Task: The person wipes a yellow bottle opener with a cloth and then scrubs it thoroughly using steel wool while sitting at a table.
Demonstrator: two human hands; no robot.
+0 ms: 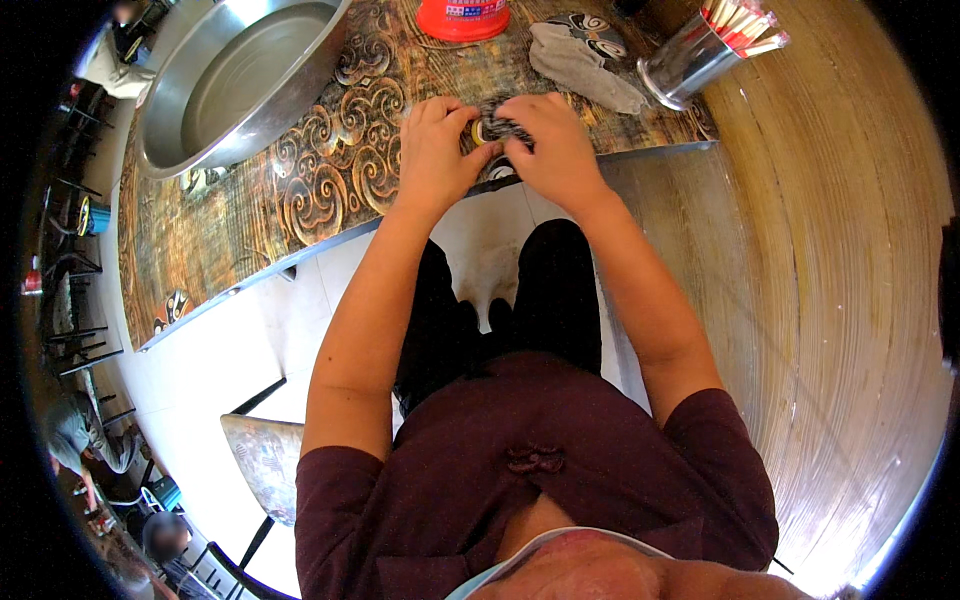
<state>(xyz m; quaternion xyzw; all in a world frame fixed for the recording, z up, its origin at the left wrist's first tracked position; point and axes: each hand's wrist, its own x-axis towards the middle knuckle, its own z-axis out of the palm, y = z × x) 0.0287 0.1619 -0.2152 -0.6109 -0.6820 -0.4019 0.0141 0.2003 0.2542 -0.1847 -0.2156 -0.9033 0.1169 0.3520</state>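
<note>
Near the front edge of a patterned wooden table (247,202), my left hand (441,146) and my right hand (551,146) face each other. Between them is a small dark, mottled item (504,124), blurred and partly hidden by the fingers; it may be a steel-wool scourer. My right fingers are curled on it. The left thumb and fingers are apart, close to its left side, where a bit of yellow shows. A grey cloth (581,67) lies crumpled beyond my right hand.
A large metal basin (247,82) stands at the table's left. A red plastic container (463,19) is at the far side, and a metal holder (679,64) with wrapped chopsticks at the right. A wooden panel rises on the right. Below left are a chair (266,457) and, farther off, other people.
</note>
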